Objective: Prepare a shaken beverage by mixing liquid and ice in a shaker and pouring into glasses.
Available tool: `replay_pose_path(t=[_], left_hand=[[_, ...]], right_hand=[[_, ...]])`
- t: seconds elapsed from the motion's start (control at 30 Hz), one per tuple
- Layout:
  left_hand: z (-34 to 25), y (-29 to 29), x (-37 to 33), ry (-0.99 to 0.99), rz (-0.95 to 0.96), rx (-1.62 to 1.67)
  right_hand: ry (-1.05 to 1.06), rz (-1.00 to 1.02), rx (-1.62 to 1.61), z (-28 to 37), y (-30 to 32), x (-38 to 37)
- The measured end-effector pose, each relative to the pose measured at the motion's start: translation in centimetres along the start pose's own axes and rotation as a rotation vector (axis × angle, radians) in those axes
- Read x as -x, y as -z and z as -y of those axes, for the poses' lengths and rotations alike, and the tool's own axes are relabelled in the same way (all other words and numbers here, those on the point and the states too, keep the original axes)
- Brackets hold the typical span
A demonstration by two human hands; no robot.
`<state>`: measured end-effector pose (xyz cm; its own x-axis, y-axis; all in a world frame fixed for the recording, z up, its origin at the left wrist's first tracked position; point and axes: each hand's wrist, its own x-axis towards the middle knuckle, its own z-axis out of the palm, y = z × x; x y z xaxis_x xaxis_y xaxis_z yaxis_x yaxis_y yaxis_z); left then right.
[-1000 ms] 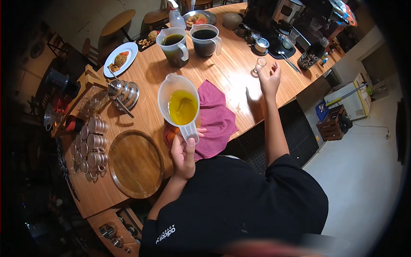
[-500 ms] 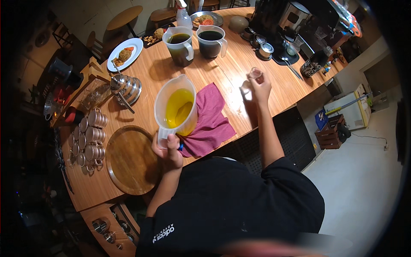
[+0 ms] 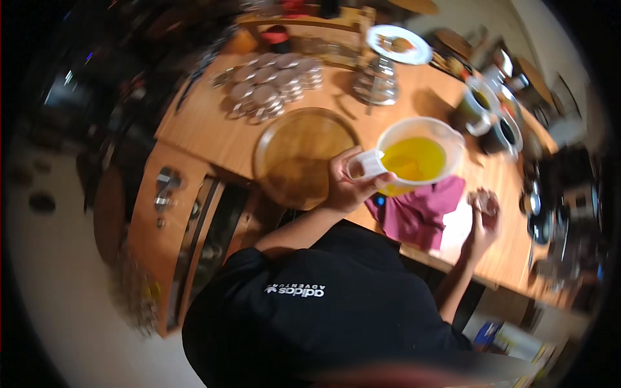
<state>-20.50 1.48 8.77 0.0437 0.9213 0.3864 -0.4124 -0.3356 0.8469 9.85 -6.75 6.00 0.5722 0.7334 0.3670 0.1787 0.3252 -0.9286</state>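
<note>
My left hand (image 3: 349, 185) is closed around the handle of a translucent plastic jug (image 3: 435, 130) with clear yellow liquid in it. The jug is held above the counter, tilted so its inside shows. A crumpled maroon cloth (image 3: 424, 213) lies beneath and beside it, at the counter's near edge. To the right, my right hand (image 3: 480, 226) grips a small clear glass (image 3: 485, 202) by the fingertips, raised over the counter. Motion blur smears the glass, and whether anything is in it cannot be made out. A round wooden tray (image 3: 304, 155) lies just left of my left hand.
Several stacked mugs (image 3: 272, 85) stand at the left, with a metal kettle (image 3: 376, 84) beyond the tray. A white plate (image 3: 422, 55) of food sits behind. Two jugs of dark liquid, one green-tinged (image 3: 477, 103) and one blackish (image 3: 503, 137), stand far right. An open drawer (image 3: 194, 246) juts out lower left.
The view has swung left, shifting the counter rightward and showing more of the drawer. Both hands keep their holds; the jug's handle now points more to the left.
</note>
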Motion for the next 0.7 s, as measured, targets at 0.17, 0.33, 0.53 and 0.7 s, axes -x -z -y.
replay_pose_path(t=[0.17, 0.33, 0.53, 0.7], left_hand=[[-3.4, 6.8, 2.4, -0.152, -0.125, -0.266], [-8.2, 12.0, 6.7, -0.334, -0.519, -0.381], [-15.4, 17.1, 12.1, -0.409, -0.831, -0.568], [-19.7, 20.9, 19.8, -0.396, -0.891, -0.649]], right_hand=[[0.033, 0.226, -0.025, 2.0, -5.1, -0.7], [-0.026, 0.532, -0.120, 3.5, -12.7, 0.0], [-0.153, 1.026, -0.221, 6.6, -23.6, 4.1], [-0.144, 1.284, -0.284, 8.5, -31.0, 9.9]])
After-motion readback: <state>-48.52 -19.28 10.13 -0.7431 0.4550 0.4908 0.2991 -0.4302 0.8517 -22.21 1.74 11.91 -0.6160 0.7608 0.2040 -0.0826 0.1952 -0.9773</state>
